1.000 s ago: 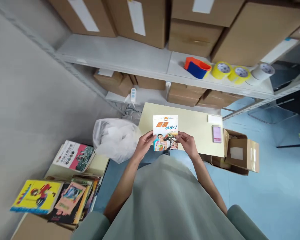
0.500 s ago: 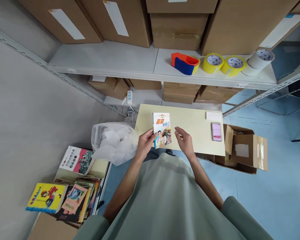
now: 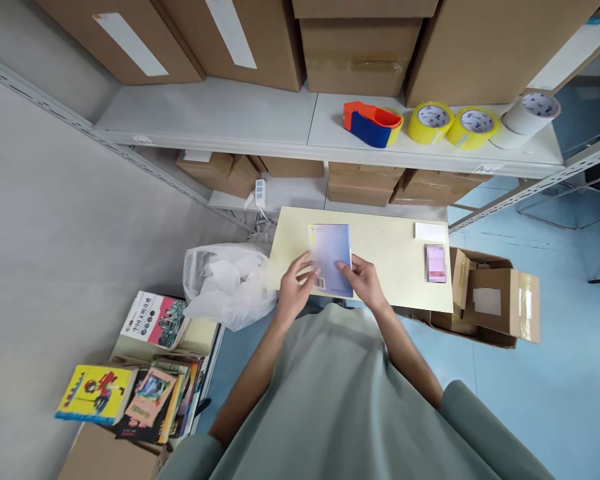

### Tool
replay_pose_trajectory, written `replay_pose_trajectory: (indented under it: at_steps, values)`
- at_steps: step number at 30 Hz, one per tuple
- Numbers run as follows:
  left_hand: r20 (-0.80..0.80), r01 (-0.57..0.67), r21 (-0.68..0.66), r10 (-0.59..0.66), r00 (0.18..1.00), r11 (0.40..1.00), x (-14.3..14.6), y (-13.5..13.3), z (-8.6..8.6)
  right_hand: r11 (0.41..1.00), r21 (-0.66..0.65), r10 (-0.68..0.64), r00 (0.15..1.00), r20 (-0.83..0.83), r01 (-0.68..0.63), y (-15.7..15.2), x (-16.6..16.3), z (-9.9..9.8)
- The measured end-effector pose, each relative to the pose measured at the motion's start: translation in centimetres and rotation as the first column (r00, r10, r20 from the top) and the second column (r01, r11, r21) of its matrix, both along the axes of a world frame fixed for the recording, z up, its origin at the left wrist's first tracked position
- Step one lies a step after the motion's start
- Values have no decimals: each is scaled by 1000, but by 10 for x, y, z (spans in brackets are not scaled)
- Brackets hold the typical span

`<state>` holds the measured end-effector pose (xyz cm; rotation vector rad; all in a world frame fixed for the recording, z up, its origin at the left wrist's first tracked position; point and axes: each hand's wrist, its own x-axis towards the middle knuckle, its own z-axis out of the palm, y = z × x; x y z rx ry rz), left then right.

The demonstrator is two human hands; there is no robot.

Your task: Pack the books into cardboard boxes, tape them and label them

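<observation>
A thin book [image 3: 333, 257] is held up over the pale yellow table, its blue-violet back cover with a barcode facing me. My right hand [image 3: 364, 279] grips its right edge, thumb on the cover and fingers behind. At the lower left edge of the book is my left hand [image 3: 296, 283], its fingers parted and slightly blurred; whether they touch the book I cannot tell. The front cover is hidden from view.
The table [image 3: 380, 250] carries a phone [image 3: 435, 263] and a white box [image 3: 429, 231]. Left stand a bag of white wrap [image 3: 227, 283] and stacked books [image 3: 97, 393]. Cartons [image 3: 500, 303] sit right. A shelf [image 3: 215, 110] ahead holds a tape dispenser [image 3: 373, 127] and tape rolls [image 3: 433, 120].
The book has been turned over from its illustrated front to its blue back. My right hand has taken hold of it, and the left hand's fingers have loosened from it.
</observation>
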<state>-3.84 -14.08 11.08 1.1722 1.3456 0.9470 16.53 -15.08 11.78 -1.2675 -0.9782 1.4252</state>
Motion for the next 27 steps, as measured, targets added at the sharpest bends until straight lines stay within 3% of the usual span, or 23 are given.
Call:
replay_pose_trajectory:
  at_steps: [3,7,12,17,20,22,27]
  values:
    - [111,19,-93,-8,994,995,-13,7,11,999,-49,6,988,-154,-14,-1,8,2]
    - [223,103,-216,-54,973,971,-18,7,27,993,-118,-16,980,-200,-8,-1,12,0]
    - [202,103,-209,-60,978,973,-17,9,39,992,-126,-4,979,-205,-23,2,16,-1]
    - [189,100,-209,-61,980,973,-18,14,35,992,-123,3,993,-118,-17,9,17,-8]
    - [86,77,-154,-64,994,985,-17,18,26,991,-75,-103,993,52,107,15,11,-18]
    - [-48,75,-58,-78,996,995,-13,19,19,991,-57,-115,987,115,123,16,2,-20]
    - [-396,198,134,-130,909,971,11,11,9,995,5,103,994,42,-103,14,-27,-16]
